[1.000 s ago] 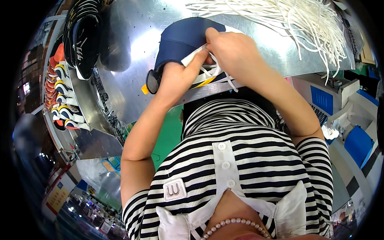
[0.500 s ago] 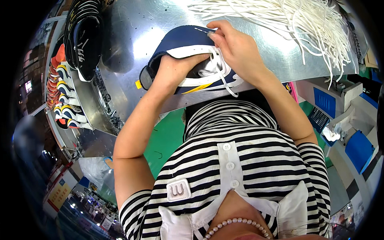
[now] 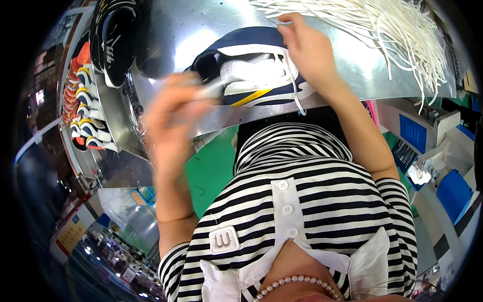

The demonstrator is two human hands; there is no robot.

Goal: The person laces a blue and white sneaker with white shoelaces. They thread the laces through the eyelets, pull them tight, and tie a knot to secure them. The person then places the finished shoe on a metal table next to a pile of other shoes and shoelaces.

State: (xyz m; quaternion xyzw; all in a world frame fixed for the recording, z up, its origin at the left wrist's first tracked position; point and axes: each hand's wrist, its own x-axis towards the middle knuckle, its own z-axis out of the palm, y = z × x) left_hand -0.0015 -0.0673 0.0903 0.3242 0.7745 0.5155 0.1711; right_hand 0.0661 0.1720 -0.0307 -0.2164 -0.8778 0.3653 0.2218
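Glossy, smooth metal table (image 3: 354, 73), navy shoe (image 3: 246, 38) — matt cloth

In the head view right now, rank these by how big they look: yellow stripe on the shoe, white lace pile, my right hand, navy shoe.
1. White lace pile, though cut off by the upper edge
2. Navy shoe
3. Right hand
4. Yellow stripe

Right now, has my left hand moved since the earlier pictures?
Yes: your left hand has come out of the shoe and moved left, farther from the white lace pile.
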